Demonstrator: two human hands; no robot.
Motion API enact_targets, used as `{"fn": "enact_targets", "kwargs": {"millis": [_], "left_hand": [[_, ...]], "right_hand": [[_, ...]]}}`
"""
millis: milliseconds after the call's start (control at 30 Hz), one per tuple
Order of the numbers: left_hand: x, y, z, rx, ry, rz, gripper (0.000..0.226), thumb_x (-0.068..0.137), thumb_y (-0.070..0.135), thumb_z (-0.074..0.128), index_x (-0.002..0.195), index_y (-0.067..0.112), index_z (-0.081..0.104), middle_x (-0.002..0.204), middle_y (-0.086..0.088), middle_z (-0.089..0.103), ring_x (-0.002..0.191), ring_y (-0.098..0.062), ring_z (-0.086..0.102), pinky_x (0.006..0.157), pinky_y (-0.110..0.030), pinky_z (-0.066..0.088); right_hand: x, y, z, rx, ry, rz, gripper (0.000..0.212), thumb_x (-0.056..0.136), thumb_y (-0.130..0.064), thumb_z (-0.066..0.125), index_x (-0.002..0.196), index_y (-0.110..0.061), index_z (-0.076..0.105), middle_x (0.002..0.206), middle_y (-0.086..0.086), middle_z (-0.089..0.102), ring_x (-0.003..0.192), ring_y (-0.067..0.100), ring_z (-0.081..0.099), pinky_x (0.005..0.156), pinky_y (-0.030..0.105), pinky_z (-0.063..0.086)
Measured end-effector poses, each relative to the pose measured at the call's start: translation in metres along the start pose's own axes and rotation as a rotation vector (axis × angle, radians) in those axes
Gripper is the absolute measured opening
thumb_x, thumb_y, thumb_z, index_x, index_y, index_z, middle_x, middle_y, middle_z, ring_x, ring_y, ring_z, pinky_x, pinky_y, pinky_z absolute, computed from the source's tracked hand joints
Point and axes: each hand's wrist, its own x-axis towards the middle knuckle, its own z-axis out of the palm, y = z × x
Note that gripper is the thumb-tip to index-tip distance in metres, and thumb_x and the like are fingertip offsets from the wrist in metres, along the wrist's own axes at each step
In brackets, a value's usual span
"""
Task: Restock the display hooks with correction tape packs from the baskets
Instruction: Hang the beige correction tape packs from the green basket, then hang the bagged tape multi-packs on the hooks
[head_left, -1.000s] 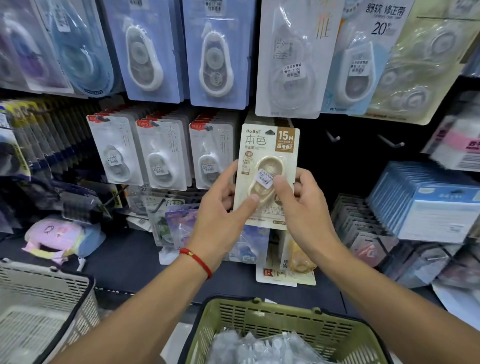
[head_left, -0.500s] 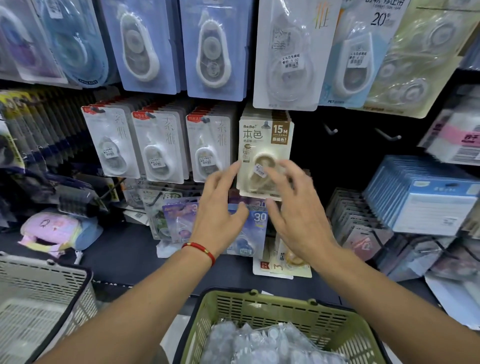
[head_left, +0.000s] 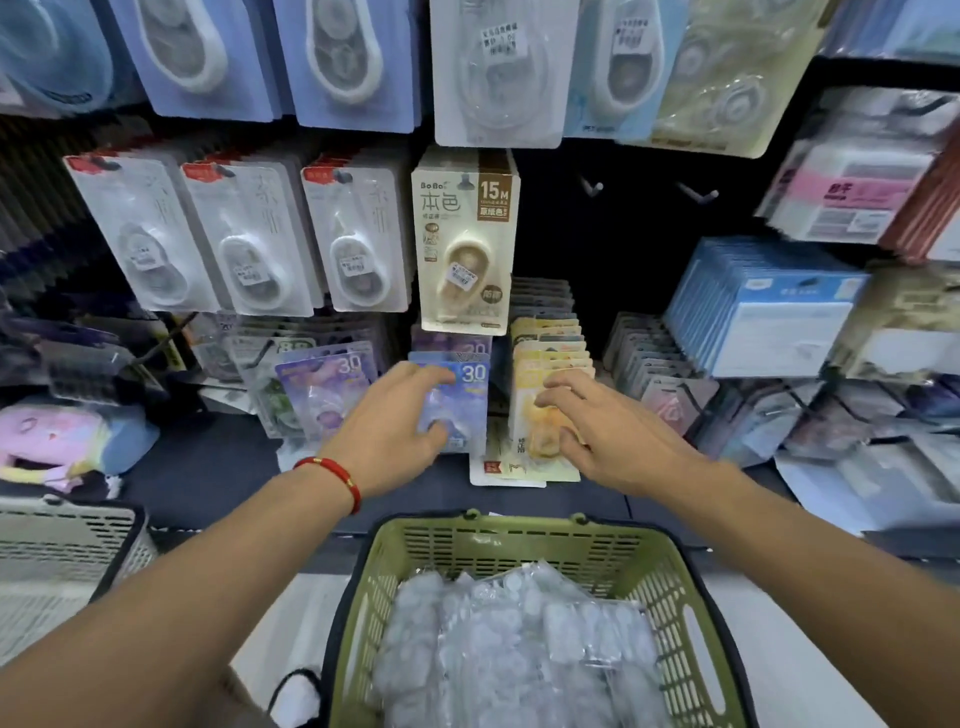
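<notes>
Hands (head_left: 387, 426) (head_left: 610, 434) touch glossy rectangular blister packs (head_left: 460, 400).

Centre frame: my left hand (head_left: 395, 421) on the blue pack (head_left: 457, 400), right hand (head_left: 608, 431) on the yellow pack (head_left: 545, 415). Beige pack (head_left: 464, 241) hangs above. Green basket (head_left: 675, 587) bottom centre, full of clear packs (head_left: 514, 649).
</notes>
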Motion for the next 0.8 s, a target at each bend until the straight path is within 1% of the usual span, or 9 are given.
{"fn": "enact_targets", "kwargs": {"millis": [100,233,300,400,467,567,633,700,800], "left_hand": [[-0.027,0.0,0.024,0.213,-0.281,0.077,0.05,0.094,0.015,0.063,0.143,0.019,0.058,0.137,-0.008,0.061,0.131,-0.03,0.054,0.111,-0.035,0.039],[-0.078,-0.01,0.09,0.28,-0.567,0.031,0.049,0.098,0.02,0.06,0.146,0.024,0.055,0.145,-0.008,0.058,0.136,-0.03,0.053,0.11,-0.039,0.045],[-0.108,-0.019,0.128,0.308,-0.729,-0.033,0.053,0.102,0.024,0.058,0.154,0.023,0.047,0.155,-0.01,0.05,0.142,-0.03,0.047,0.113,-0.039,0.044],[-0.144,-0.028,0.169,0.27,-0.904,-0.108,0.071,0.104,0.027,0.059,0.166,0.021,0.024,0.167,-0.012,0.029,0.152,-0.032,0.032,0.122,-0.042,0.035],[-0.154,-0.028,0.183,0.175,-0.892,-0.173,0.077,0.102,0.023,0.061,0.166,0.019,0.02,0.169,-0.013,0.023,0.153,-0.031,0.033,0.121,-0.037,0.035],[-0.145,-0.025,0.186,0.048,-0.776,-0.313,0.056,0.1,0.015,0.062,0.152,0.02,0.044,0.155,-0.012,0.046,0.136,-0.03,0.052,0.102,-0.027,0.042],[-0.135,-0.025,0.184,-0.067,-0.696,-0.451,0.042,0.098,0.016,0.065,0.14,0.02,0.057,0.146,-0.008,0.057,0.127,-0.027,0.059,0.094,-0.025,0.044],[-0.13,-0.025,0.182,-0.169,-0.654,-0.556,0.038,0.097,0.02,0.068,0.134,0.02,0.06,0.143,-0.006,0.058,0.123,-0.024,0.059,0.093,-0.025,0.046],[-0.133,-0.02,0.185,-0.258,-0.633,-0.678,0.046,0.095,0.024,0.071,0.138,0.019,0.056,0.141,-0.006,0.056,0.122,-0.026,0.061,0.098,-0.033,0.053]], "right_hand": [[-0.03,0.013,0.017,0.013,-0.176,0.091,0.036,0.102,-0.021,0.05,0.138,-0.019,0.056,0.14,0.001,0.051,0.12,0.027,0.06,0.092,0.045,0.053],[-0.068,0.013,0.052,-0.004,-0.502,0.216,0.025,0.102,-0.022,0.051,0.125,-0.016,0.06,0.13,0.009,0.061,0.12,0.031,0.06,0.093,0.039,0.049],[-0.091,0.008,0.077,-0.007,-0.667,0.246,0.025,0.102,-0.025,0.052,0.122,-0.013,0.061,0.13,0.012,0.064,0.119,0.033,0.06,0.095,0.039,0.05],[-0.124,-0.007,0.115,0.072,-0.813,0.266,0.04,0.104,-0.036,0.054,0.14,-0.016,0.055,0.143,0.011,0.059,0.13,0.031,0.056,0.102,0.038,0.047],[-0.139,-0.025,0.139,0.167,-0.783,0.299,0.046,0.105,-0.042,0.054,0.144,-0.018,0.053,0.146,0.009,0.058,0.133,0.029,0.054,0.104,0.036,0.046],[-0.14,-0.066,0.169,0.377,-0.68,0.414,0.062,0.105,-0.051,0.053,0.152,-0.012,0.046,0.15,0.01,0.054,0.137,0.028,0.051,0.106,0.035,0.044],[-0.134,-0.094,0.188,0.539,-0.606,0.572,0.067,0.103,-0.055,0.055,0.147,-0.005,0.049,0.144,0.014,0.055,0.132,0.03,0.054,0.098,0.033,0.045],[-0.126,-0.116,0.203,0.675,-0.498,0.745,0.057,0.102,-0.05,0.059,0.133,-0.002,0.054,0.134,0.017,0.06,0.12,0.032,0.06,0.087,0.032,0.046],[-0.121,-0.141,0.216,0.801,-0.346,0.874,0.051,0.101,-0.032,0.065,0.14,-0.004,0.048,0.135,0.017,0.057,0.122,0.033,0.058,0.095,0.035,0.048]]}}
